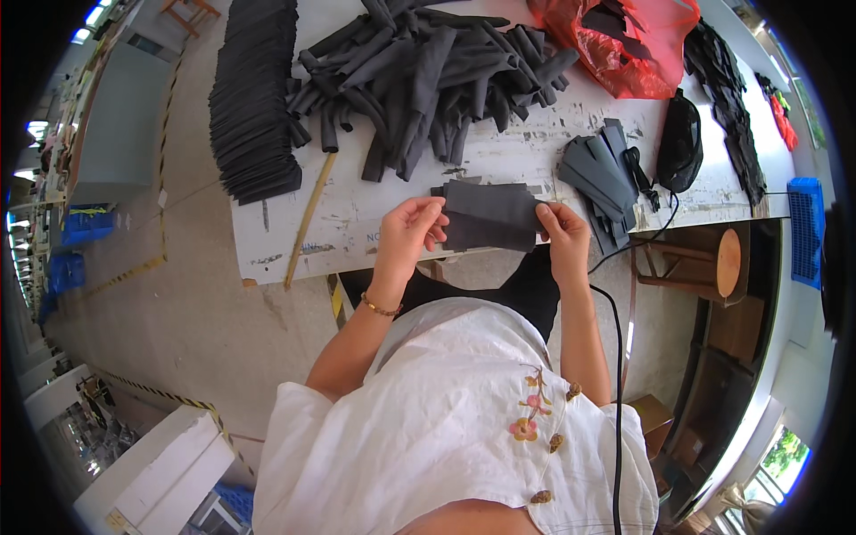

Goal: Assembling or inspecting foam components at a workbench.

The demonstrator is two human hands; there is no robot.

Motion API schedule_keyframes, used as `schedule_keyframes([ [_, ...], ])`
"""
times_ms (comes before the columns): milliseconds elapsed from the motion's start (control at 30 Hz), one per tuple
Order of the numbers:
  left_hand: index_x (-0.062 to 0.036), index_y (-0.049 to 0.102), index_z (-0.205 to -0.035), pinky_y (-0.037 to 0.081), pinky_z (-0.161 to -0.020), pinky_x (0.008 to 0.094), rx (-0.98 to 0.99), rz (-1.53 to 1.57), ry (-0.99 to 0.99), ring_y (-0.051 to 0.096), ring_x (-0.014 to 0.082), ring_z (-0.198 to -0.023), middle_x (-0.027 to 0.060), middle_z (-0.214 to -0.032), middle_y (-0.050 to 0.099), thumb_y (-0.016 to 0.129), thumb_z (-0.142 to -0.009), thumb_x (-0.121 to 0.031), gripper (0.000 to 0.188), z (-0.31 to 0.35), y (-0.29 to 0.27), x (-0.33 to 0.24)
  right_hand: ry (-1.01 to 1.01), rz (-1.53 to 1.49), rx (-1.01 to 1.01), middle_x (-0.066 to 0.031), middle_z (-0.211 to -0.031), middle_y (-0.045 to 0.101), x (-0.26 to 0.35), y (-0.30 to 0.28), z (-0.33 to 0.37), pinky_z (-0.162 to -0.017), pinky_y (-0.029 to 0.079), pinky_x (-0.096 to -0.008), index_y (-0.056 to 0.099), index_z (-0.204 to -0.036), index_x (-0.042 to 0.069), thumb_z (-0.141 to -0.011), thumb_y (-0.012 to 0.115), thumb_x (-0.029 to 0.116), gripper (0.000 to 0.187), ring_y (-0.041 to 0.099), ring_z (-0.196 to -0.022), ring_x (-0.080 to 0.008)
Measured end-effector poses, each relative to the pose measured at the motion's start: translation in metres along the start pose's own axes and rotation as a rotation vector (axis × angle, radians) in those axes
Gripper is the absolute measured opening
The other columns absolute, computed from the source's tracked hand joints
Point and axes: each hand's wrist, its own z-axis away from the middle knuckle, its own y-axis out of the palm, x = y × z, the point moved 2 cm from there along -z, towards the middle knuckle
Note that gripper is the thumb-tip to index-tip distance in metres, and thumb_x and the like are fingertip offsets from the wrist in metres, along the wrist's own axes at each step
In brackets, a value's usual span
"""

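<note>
Between my hands, near the table's front edge, lies a small stack of dark grey fabric pieces (492, 218), roughly rectangular with uneven edges. My left hand (415, 230) is closed at the stack's left edge, thumb and forefinger pinching a piece. At the opposite edge, my right hand (565, 234) pinches the fabric between thumb and fingers. Just right of it sits a fanned pile of grey fabric strips (599, 174). Beyond my hands spreads a large heap of rolled dark fabric pieces (428, 85).
A long row of stacked dark pieces (254, 107) runs along the table's left side. A wooden stick (310, 218) lies near the front edge. Farther right are a red plastic bag (624, 53), a black mesh-like object (679, 143) and a black cable (615, 312). A wooden stool (728, 263) stands at right.
</note>
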Motion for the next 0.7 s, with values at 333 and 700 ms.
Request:
schedule_keyframes([
  [333,-0.0013,0.067,-0.099,0.045,-0.055,0.0198,-0.388,-0.247,0.468,0.058,0.0071,-0.062,0.0023,-0.078,0.065,0.062,-0.092,-0.014,0.016,-0.059,-0.039,-0.063,-0.443,0.851,-0.446,-0.012,-0.099,0.061,0.007,-0.022,-0.022,-0.075,0.046,-0.0377,0.059,-0.112,0.002,-0.083,0.068,0.01,0.031,0.057,-0.088,-0.0281],
  [700,-0.0037,0.069,-0.093,0.05,-0.066,0.0355,-0.398,-0.968,0.397,0.066,0.0263,-0.066,0.0108,-0.071,0.068,0.068,-0.083,-0.032,0.03,-0.125,-0.013,-0.07,-0.377,1.42,-0.372,-0.0089,-0.127,0.053,0.01,-0.055,-0.051,-0.09,0.039,-0.0438,0.057,-0.125,0.007,-0.08,0.069,0.019,0.048,0.048,-0.115,-0.0297],
])
